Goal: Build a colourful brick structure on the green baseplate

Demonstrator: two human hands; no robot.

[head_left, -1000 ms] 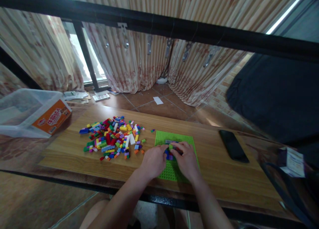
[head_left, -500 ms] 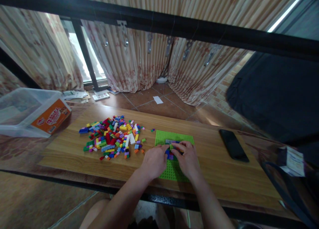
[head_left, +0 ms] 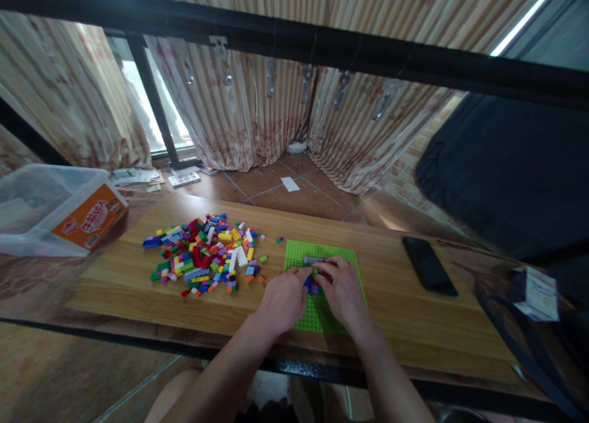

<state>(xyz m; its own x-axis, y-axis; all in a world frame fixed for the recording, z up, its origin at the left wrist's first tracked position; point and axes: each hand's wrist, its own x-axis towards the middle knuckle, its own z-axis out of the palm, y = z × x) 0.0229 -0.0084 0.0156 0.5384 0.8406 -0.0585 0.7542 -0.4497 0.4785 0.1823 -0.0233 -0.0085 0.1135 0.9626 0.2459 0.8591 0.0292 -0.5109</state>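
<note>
A bright green studded baseplate lies on the wooden board, with a small cluster of toy bricks in blue, purple and grey on its upper half. My left hand comes in from the left, its fingers curled and closed against the left side of the bricks. From the right, my right hand reaches over them with thumb and index finger pinched near a small green brick. The fingertips of both hands nearly meet there, and they hide much of the cluster.
Left of the baseplate spreads a pile of loose toy bricks. A clear plastic box with an orange label stands at the far left. To the right lies a black phone. A dark metal bar crosses in front of the curtains.
The view has shifted slightly. Both hands stay at the same bricks, and my right hand's fingers have moved only a little.
</note>
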